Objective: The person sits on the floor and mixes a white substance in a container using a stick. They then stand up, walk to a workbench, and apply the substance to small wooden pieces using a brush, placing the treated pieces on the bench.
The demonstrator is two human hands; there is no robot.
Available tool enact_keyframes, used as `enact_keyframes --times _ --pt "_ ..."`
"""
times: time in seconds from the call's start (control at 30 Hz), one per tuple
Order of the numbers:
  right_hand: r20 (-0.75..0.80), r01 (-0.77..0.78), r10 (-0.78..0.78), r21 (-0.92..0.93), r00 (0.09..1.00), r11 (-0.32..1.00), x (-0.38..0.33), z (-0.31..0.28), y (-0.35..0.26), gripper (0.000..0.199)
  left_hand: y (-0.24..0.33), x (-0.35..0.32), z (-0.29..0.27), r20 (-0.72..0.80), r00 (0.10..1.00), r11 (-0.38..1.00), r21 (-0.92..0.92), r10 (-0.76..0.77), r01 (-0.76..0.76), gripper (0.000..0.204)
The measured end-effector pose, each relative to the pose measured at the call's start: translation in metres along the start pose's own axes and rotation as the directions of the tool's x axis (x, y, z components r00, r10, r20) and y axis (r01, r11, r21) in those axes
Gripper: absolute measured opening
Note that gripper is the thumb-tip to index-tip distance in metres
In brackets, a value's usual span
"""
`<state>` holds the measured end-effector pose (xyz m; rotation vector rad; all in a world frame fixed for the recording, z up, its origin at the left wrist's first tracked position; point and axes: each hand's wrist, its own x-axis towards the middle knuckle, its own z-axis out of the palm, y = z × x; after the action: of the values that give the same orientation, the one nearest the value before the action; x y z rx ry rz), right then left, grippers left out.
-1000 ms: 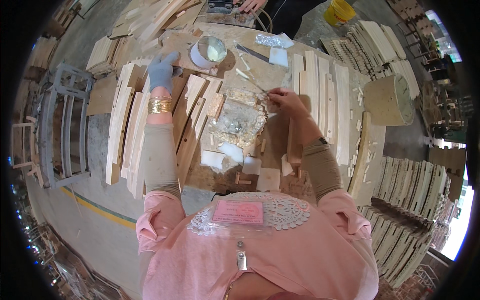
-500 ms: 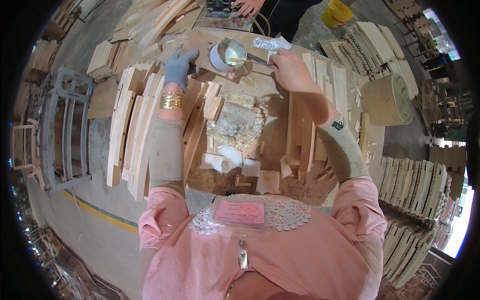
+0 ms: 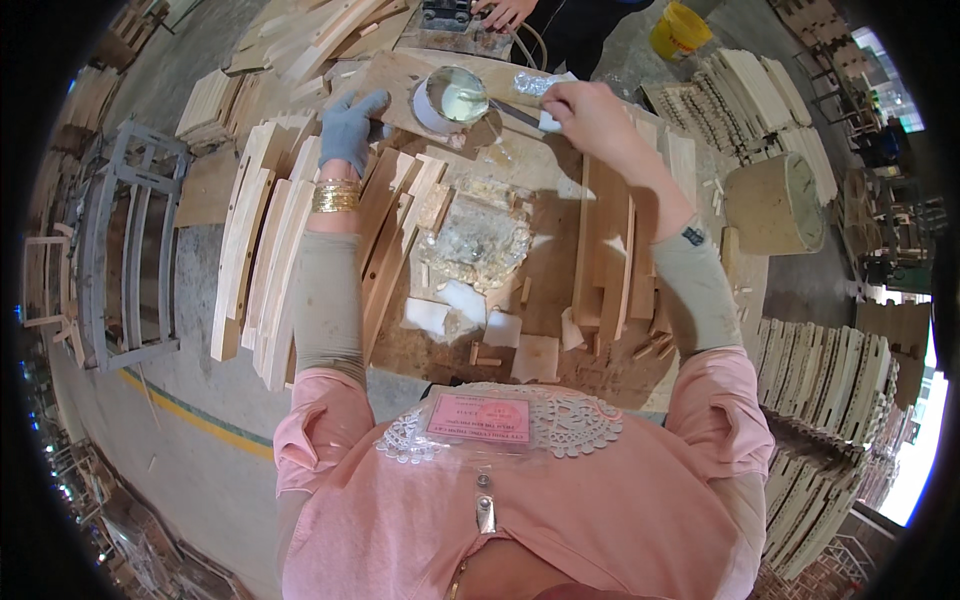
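Grey concrete floor (image 3: 215,430) with a yellow stripe (image 3: 195,418) — daylight, perhaps a doorway (image 3: 915,455), at right.

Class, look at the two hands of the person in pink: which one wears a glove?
The left hand, resting on the curved wooden slats, wears a grey glove with gold bangles at the wrist. The right hand is bare and holds a brush at the white tub.

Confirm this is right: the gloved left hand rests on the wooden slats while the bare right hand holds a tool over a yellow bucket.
Wrong in one respect. In the head view the right hand holds the tool over a small white tub, not a yellow bucket. The gloved left hand does rest on the wooden slats.
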<state>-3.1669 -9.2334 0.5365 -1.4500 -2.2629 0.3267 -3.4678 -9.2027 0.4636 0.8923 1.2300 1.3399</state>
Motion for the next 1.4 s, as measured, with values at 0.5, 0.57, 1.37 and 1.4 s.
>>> enact_keyframes --times 0.5,0.57,1.37,1.4 --pt "-0.130 0.024 -0.032 -0.064 0.991 0.998 -0.042 0.011 0.003 0.013 -0.004 0.006 -0.010 -0.157 0.988 0.999 -0.045 -0.017 0.010 0.037" --pt "-0.180 -0.136 0.157 0.124 0.971 0.983 -0.050 0.042 0.019 0.012 -0.008 0.009 -0.015 -0.181 0.982 0.998 -0.038 -0.049 0.043 0.036" --pt "-0.212 -0.149 0.158 0.058 0.964 0.987 -0.053 0.169 0.108 0.015 -0.002 0.001 -0.039 -0.187 0.982 0.989 -0.148 -0.014 -0.015 0.079" --pt "-0.195 -0.134 0.143 0.061 0.970 0.989 -0.055 0.169 0.110 0.015 -0.001 0.001 -0.040 -0.192 0.981 0.991 -0.135 -0.025 -0.001 0.069"
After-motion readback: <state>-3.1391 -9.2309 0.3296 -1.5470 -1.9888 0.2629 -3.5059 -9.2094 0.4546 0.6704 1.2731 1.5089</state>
